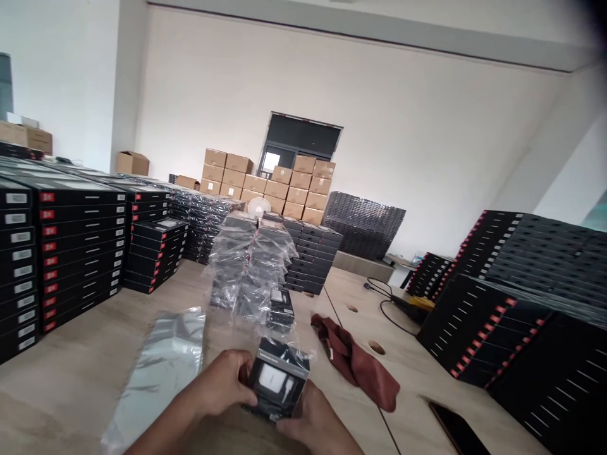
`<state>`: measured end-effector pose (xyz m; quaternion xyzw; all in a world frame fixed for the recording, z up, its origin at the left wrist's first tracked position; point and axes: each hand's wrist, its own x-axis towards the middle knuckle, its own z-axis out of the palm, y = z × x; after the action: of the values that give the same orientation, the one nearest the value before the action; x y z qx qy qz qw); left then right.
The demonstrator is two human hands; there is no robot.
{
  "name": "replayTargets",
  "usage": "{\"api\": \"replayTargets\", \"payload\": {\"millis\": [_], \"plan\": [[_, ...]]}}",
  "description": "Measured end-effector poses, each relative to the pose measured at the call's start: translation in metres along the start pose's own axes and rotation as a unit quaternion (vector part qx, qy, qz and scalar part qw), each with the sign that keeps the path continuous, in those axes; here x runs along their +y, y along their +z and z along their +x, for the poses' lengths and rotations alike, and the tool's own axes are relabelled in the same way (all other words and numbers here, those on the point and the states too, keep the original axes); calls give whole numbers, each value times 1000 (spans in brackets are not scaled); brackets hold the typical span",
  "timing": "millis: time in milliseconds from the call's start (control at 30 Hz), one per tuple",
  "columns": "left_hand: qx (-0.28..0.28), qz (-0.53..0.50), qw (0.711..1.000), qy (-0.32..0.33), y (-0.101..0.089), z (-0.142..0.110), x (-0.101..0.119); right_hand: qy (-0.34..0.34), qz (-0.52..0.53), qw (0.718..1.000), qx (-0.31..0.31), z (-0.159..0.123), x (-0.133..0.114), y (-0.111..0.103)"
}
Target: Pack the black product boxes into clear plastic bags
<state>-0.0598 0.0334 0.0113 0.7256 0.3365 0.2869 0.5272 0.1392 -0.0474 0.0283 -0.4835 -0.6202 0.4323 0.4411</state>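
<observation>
Both my hands hold one small black product box [277, 380] wrapped in clear plastic, low in the middle of the view above the wooden table [85, 354]. My left hand [222, 381] grips its left side with fingers curled round it. My right hand [310, 417] holds it from below right, fingers closed on the lower edge. Just beyond the box stand stacks of bagged boxes [249, 268]. A pile of empty clear bags [159, 370] lies flat to the left of my left forearm.
Tall stacks of black boxes with red labels [71, 246] line the left side, more slant along the right [521, 297]. A dark red cloth [355, 363], a cable [386, 303] and a black phone [458, 430] lie on the table at right. Cardboard cartons [270, 183] stand against the far wall.
</observation>
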Motion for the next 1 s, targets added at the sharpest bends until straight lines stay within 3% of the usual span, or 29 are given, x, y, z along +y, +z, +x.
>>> {"api": "replayTargets", "payload": {"millis": [133, 333, 433, 567, 633, 767, 900, 1000], "plan": [[-52, 36, 998, -12, 0, -1, -6, -21, -9, 999, 27, -3, -12, -4], [-9, 73, 997, 1, 6, -4, 2, -58, 57, 983, 165, 4, -22, -9], [-62, 0, 998, 6, 16, -4, 2, -17, 159, 951, 264, 7, -16, -16], [-152, 57, 985, -65, 16, -9, 1, 29, 247, 903, 351, 6, -12, -29], [-162, 25, 984, -74, 13, -12, 3, 38, 260, 885, 385, 6, -12, -33], [-116, -134, 984, -18, 17, -12, 10, 49, 262, 885, 382, 8, -11, -25], [-129, -93, 986, -51, 27, -10, 7, 42, 296, 882, 365, 13, -8, -15], [-190, -13, 979, -74, 17, -13, 1, 52, 314, 860, 399, 12, -8, -21]]}}
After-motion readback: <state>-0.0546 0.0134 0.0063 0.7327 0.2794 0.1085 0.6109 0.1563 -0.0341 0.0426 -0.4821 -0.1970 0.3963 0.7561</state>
